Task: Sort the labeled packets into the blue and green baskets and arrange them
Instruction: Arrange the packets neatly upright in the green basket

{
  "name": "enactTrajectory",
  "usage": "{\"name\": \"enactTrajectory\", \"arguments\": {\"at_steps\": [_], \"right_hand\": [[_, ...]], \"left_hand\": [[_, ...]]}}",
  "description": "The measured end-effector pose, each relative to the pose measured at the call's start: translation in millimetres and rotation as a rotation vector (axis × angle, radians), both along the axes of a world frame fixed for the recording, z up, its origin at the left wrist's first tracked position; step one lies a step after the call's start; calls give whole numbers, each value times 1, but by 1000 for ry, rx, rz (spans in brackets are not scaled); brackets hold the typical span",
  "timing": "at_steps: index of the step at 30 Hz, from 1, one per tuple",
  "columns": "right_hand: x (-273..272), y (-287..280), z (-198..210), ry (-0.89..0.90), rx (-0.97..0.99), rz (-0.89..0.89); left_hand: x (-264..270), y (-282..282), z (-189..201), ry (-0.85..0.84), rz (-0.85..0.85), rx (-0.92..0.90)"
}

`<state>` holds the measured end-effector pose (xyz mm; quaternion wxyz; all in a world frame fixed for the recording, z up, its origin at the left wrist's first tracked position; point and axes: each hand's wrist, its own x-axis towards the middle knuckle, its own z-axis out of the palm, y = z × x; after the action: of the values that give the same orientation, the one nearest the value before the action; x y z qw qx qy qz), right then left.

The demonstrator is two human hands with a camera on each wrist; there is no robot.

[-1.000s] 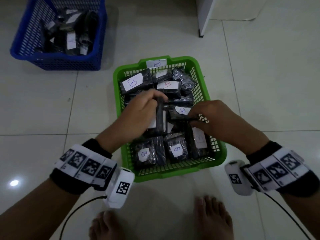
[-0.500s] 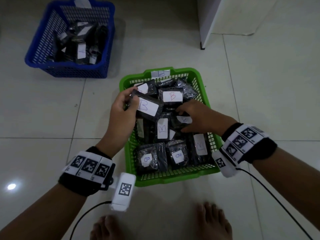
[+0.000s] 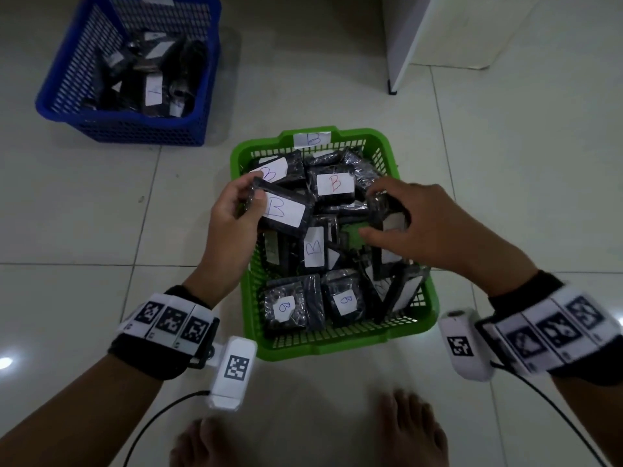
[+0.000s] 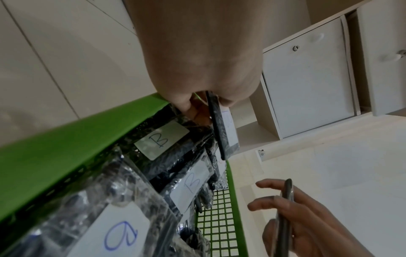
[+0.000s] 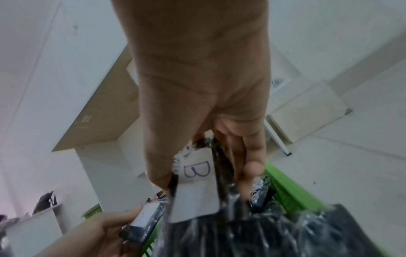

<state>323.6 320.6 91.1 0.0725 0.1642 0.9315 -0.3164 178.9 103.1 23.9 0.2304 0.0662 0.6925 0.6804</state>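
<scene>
A green basket [image 3: 418, 315] marked B stands on the floor before me, holding several black packets with white B labels. My left hand [image 3: 236, 210] grips one B-labelled packet [image 3: 286, 212] by its left end, lifted above the basket's left side; that packet [image 4: 222, 128] shows edge-on in the left wrist view. My right hand [image 3: 414, 224] holds another black packet [image 3: 387, 214] upright over the basket's right half, its B label [image 5: 195, 173] facing the right wrist camera. A blue basket [image 3: 67, 106] with more dark packets sits at the far left.
A white cabinet [image 3: 438, 35] stands on the tiled floor at the back right. My bare feet [image 3: 411, 429] are just in front of the green basket. Cables run from both wrist cameras. Bare green mesh [image 3: 354, 230] shows in the basket's middle.
My left hand still holds its B packet, now slightly further left. My right hand has picked a packet up from the basket's middle and raised it on edge, baring some basket floor.
</scene>
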Motion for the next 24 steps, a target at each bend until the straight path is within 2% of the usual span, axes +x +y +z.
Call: {"name": "enactTrajectory", "arguments": {"at_steps": [3, 8, 10, 14, 17, 19, 24], "right_hand": [[3, -5, -3, -19, 37, -7], [2, 14, 16, 249, 62, -248], [1, 19, 23, 263, 39, -276], [7, -3, 0, -59, 20, -64], [18, -22, -38, -222, 150, 90], [24, -27, -50, -265, 271, 167], [27, -28, -48, -239, 410, 240]], "left_hand": [[-1, 1, -2, 13, -10, -4], [-2, 0, -6, 27, -39, -3], [-3, -1, -8, 26, -39, 3], [-5, 0, -13, 52, -46, 1], [-5, 2, -13, 88, -46, -2], [-3, 2, -11, 104, -68, -14], [-3, 0, -9, 109, -85, -40]]}}
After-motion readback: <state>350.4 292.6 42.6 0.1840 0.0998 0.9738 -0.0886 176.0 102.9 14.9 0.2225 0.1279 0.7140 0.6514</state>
